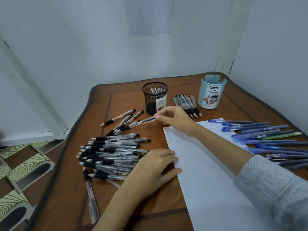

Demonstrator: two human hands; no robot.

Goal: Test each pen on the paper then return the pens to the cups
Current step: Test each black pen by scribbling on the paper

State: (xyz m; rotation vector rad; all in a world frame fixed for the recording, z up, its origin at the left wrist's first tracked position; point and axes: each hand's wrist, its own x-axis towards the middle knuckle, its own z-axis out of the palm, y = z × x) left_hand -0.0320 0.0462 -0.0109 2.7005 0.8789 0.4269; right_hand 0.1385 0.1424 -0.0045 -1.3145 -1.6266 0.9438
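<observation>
My right hand [175,118] pinches the end of a clear pen with a black grip [141,122], held low over a small group of similar pens [123,120] left of the paper. My left hand [155,167] lies flat, fingers on the left edge of the white paper [216,180] and partly over a big pile of black-grip pens [110,154]. A few scribbles mark the paper's top left corner. The black mesh cup [155,97] and the light blue cup [211,92] stand at the back.
Several black-grip pens [187,105] lie between the two cups. Blue pens and one green pen [270,140] spread over the right side of the wooden table [70,189]. Walls close in behind and to the right; patterned floor shows on the left.
</observation>
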